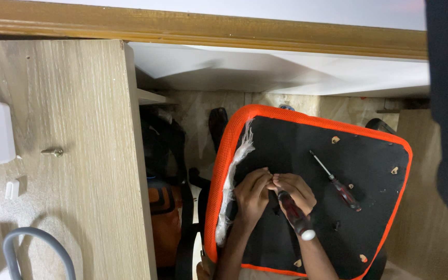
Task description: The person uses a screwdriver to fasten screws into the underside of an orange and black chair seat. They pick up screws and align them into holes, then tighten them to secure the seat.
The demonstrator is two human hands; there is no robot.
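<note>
Working at the near half of an upturned chair seat, black underside facing up, orange mesh rim around it. Right hand wrapped around a screwdriver with a red-and-black handle and white butt, fingers pressed shut on it, tip aimed into the panel near the seat's middle. Left hand just beside, fingertips pinched together at the same spot, touching the right hand; what sits between them too small to tell. Judged from this: fastening at that spot in hand, not finished. Farther right, a 2nd screwdriver lying loose on the panel, untouched. Around the edges, several holes showing pale wood and no screws, so most fixings out or not yet in. White padding frayed out along the left rim. Beyond, a desk edge overhead and a wooden side panel to the left.
</note>
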